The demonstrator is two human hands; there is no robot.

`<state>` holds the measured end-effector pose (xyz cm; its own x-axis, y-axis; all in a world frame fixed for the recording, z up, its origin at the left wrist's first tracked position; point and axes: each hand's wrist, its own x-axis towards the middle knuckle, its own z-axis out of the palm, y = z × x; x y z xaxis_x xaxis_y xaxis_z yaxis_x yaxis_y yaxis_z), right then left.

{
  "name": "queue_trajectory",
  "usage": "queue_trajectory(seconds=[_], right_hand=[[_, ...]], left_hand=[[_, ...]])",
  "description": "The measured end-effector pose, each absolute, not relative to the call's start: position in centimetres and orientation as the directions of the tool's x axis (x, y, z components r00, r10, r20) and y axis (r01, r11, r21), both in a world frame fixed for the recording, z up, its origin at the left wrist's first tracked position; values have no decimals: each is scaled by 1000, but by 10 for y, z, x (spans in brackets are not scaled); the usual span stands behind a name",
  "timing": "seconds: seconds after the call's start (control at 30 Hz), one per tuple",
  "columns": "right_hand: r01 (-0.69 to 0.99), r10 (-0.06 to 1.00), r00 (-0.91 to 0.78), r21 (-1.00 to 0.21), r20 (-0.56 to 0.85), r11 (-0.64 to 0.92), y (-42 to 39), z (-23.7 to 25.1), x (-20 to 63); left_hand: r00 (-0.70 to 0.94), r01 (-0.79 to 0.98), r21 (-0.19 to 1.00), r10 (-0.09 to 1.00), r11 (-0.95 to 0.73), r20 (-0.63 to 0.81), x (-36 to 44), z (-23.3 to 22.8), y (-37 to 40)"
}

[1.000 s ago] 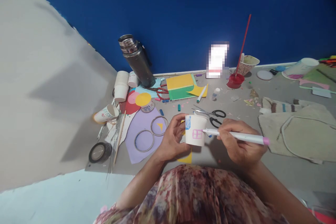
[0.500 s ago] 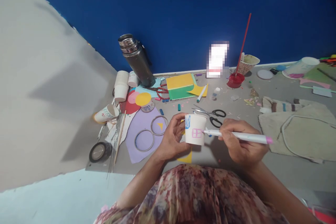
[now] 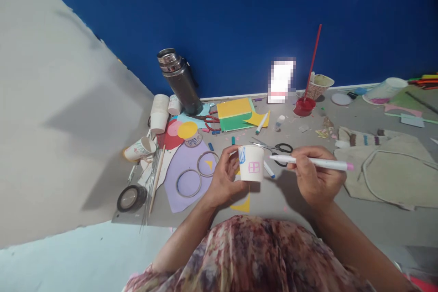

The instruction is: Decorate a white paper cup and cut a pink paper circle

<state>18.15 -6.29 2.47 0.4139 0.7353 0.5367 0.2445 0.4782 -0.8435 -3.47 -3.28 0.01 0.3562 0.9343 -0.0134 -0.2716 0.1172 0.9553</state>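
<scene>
The left hand (image 3: 224,175) has its fingers curled part-way round the left side of the white paper cup (image 3: 251,157), with the thumb low near the base; the right hand (image 3: 316,180) has its fingers pinched close about a white marker (image 3: 320,162) with a pink end; the cup is in front of the person's body, close to upright, over the near part of the desk (image 3: 266,203); whether its base touches the desk I cannot tell. The marker's tip points at the cup's right side, just beside it and not touching; a pink window shape (image 3: 253,167) faces the person, and a blue scribble (image 3: 242,155) sits to its left, by the holding fingers.

For neat pen work, I would judge, the cup wants a light, steady grip, since hard pressure could dent thin paper; bracing its base on the desk would probably help, as would resting the right hand's edge; short, gentle strokes should follow the curve best, with the cup turned so that the part being marked faces the tip squarely; fresh ink may smear, so fingers are better off the pink lines; the scissors (image 3: 284,148) and a blue-tipped pen (image 3: 268,170) lie close behind and beside the cup, so elbow room matters.
</scene>
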Motion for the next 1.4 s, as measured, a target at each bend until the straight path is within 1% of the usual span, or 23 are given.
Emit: queue_trajectory(seconds=[0.07,0.13,0.27,0.33,0.4,0.43,0.5,0.57,0.63,0.7,0.77,0.83,0.97,1.07,1.3,1.4], right_hand=[[267,737,439,-858,514,439,-58,23,182],[312,754,425,-862,502,399,-53,22,183],[427,807,354,-850,472,310,-48,19,185],[457,833,312,-841,458,291,-46,17,186],[502,840,267,-812,473,298,-44,17,189],[548,832,241,-778,499,308,-43,17,192],[673,817,151,-663,557,328,-41,16,199],[789,822,40,-523,568,323,-39,15,209],[867,855,-41,-407,517,288,-37,12,220],[917,893,-69,-323,445,233,-35,8,231],[948,921,-75,-259,381,185,-34,3,241],[966,939,-79,-208,334,155,-31,-1,248],[981,954,-105,-127,281,145,-26,-8,257],[986,961,-123,-81,248,147,-21,-12,261],[987,983,-144,-49,118,151,-3,-13,273],[985,980,-153,-57,124,161,-1,-19,275]], left_hand=[[340,-263,958,940,112,-17,-34,1,-32],[333,-266,957,943,113,-19,-33,2,-32],[318,-303,948,948,98,4,-30,4,-33],[317,-295,950,948,103,-5,-29,6,-34],[321,-257,960,947,113,-26,-29,10,-34],[319,-229,967,947,110,-32,-30,13,-34],[299,-139,989,954,56,-12,-32,20,-32],[272,17,996,959,-83,75,-36,27,-28],[280,177,954,942,-241,186,-39,32,-22],[311,264,909,920,-323,237,-40,35,-14],[301,293,899,924,-326,237,-40,36,-5],[254,320,893,937,-316,241,-38,34,2],[171,362,877,947,-317,272,-37,24,9],[127,366,883,956,-294,266,-37,15,12],[79,368,885,958,-285,276,-39,4,16],[64,376,881,957,-287,284,-38,1,17]])
